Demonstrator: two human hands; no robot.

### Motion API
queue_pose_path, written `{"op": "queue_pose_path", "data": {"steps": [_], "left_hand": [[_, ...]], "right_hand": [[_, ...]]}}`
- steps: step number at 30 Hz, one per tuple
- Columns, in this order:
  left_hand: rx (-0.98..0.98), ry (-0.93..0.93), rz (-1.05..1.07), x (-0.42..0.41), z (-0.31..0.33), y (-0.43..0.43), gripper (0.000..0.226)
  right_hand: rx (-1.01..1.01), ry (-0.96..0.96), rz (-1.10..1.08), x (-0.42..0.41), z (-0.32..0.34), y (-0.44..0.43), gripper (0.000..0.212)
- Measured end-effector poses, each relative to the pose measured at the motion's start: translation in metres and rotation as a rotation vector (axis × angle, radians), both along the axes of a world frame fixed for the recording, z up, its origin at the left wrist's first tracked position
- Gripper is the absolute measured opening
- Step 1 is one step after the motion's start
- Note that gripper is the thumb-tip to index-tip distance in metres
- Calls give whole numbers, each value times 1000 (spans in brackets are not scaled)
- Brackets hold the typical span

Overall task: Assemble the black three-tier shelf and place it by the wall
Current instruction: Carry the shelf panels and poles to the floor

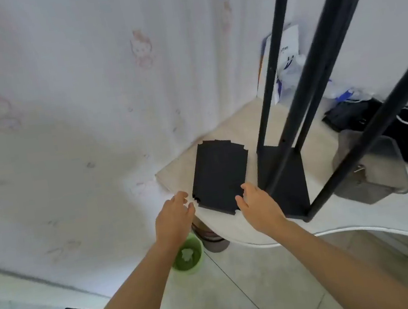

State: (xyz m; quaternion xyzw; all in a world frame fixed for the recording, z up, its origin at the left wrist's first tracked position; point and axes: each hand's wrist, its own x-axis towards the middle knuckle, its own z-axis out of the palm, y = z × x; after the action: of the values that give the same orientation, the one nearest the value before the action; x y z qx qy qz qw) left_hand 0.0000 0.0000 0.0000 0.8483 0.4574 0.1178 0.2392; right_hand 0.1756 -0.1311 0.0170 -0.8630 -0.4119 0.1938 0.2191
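A stack of flat black shelf boards [220, 174] with notched corners lies on the table's near left corner. My left hand [173, 217] hovers at the stack's near left corner, fingers relaxed, holding nothing. My right hand [256, 206] is at the stack's near right corner with fingers loosely spread; whether it touches the board is unclear. To the right stands the partly built shelf frame [284, 182]: a black bottom board with several long black poles [313, 65] rising from its corners.
The pale table [233, 126] stands in a wall corner. A grey metal container [369, 173], a black bag with cords [381, 119] and white packaging [288, 56] crowd its right and back. A green bucket [188, 257] sits on the floor under the table edge.
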Motion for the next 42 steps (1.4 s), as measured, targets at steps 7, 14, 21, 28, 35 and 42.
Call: {"op": "queue_pose_path", "data": {"steps": [7,14,21,28,35,42], "left_hand": [[-227,49,94,19,-43,25,31],[-253,124,48,57,-64,50,31],[-334,221,7,92,-77,74,52],[-477,220,1,112,-88,95,73],[-620,242,-6,120,-102,115,76],[-779,123,92,126,-103,133,70]], "right_hand": [[-219,233,-110,15,-45,33,51],[-280,377,-259,41,-78,62,48],[-318,663,-428,55,-92,87,49],[-359,842,-687,67,-97,113,54],[-332,799,-779,68,-111,129,65],[-123,916,-936,64,-114,135,60]]}}
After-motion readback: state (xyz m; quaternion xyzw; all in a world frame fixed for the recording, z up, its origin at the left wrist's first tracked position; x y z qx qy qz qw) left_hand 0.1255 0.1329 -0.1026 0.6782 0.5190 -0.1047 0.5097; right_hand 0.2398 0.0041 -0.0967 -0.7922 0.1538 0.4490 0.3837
